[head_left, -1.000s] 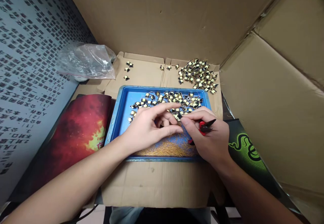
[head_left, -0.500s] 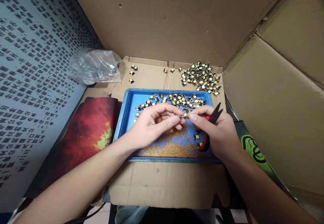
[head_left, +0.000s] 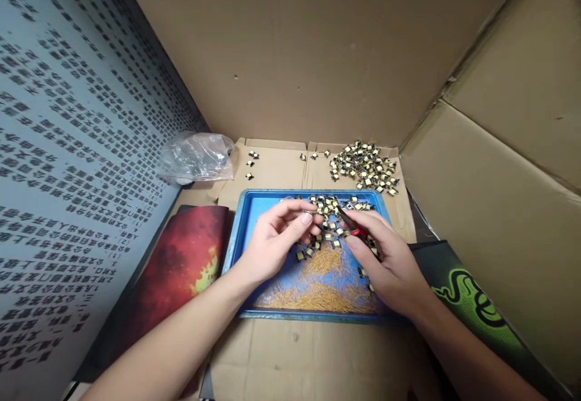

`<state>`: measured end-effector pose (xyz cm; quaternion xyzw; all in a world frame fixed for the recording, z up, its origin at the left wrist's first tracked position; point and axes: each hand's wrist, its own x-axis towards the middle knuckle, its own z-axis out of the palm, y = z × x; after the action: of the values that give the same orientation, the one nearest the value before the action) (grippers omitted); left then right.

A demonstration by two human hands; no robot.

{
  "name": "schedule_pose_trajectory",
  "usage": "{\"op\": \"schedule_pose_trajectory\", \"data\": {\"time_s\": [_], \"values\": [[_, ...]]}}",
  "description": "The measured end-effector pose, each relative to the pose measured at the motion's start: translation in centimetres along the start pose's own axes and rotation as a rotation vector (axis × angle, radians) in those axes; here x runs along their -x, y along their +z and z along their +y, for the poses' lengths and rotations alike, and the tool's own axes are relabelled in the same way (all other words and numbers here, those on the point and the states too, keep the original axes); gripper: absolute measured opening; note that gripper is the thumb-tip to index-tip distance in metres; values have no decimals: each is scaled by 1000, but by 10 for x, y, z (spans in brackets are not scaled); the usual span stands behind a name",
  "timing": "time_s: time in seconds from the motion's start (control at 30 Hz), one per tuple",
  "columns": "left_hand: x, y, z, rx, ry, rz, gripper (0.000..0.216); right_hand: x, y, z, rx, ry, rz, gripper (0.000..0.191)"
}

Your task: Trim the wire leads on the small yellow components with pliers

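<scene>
My left hand [head_left: 276, 241] is over the blue tray [head_left: 236, 237], its thumb and forefinger pinched on a small wire-leaded coil [head_left: 311, 211], mostly hidden by the fingertips. Held in my right hand [head_left: 385, 259] is a pair of scissors [head_left: 354, 228] with dark blades and red handles. The blades point up and left, close to the left fingertips; whether they are parted I cannot tell. Beneath the hands, several yellow-and-black coils [head_left: 327, 202] lie at the tray's far side. Clipped copper-coloured wire ends [head_left: 318, 297] cover much of its near side.
Behind the tray, a heap of similar coils [head_left: 363, 165] sits on cardboard at the right, with a few loose ones leftward. A clear plastic bag [head_left: 197, 158] and a red-and-black mat [head_left: 181, 262] are at left. Cardboard walls [head_left: 295, 50] stand behind and right; a green-patterned mat [head_left: 476, 298] lies right.
My hands have moved apart from where their fingertips met. The scissors have turned from lying across the right palm to pointing toward the left fingertips. The camera view has tilted upward.
</scene>
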<state>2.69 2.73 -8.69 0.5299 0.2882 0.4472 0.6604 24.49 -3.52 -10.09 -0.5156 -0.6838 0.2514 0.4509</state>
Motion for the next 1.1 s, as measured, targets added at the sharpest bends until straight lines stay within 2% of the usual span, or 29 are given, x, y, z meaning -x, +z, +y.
{"op": "schedule_pose_trajectory", "data": {"time_s": [0.1, 0.27, 0.47, 0.9, 1.1], "values": [[0, 1, 0, 8, 11, -8, 25, 3, 3, -2, 58, -1, 16, 35], [1, 4, 1, 61, 6, 5, 27, 1, 5, -7, 180, -117, 48, 32], [2, 5, 2, 14, 39, 52, 29, 3, 3, -10, 201, -180, 67, 35], [4, 4, -3, -37, 135, 10, 20, 8, 3, -10, 158, -156, 53, 38], [5, 6, -3, -91, 113, 20, 22, 11, 1, -7, 150, -130, 67, 39]]}}
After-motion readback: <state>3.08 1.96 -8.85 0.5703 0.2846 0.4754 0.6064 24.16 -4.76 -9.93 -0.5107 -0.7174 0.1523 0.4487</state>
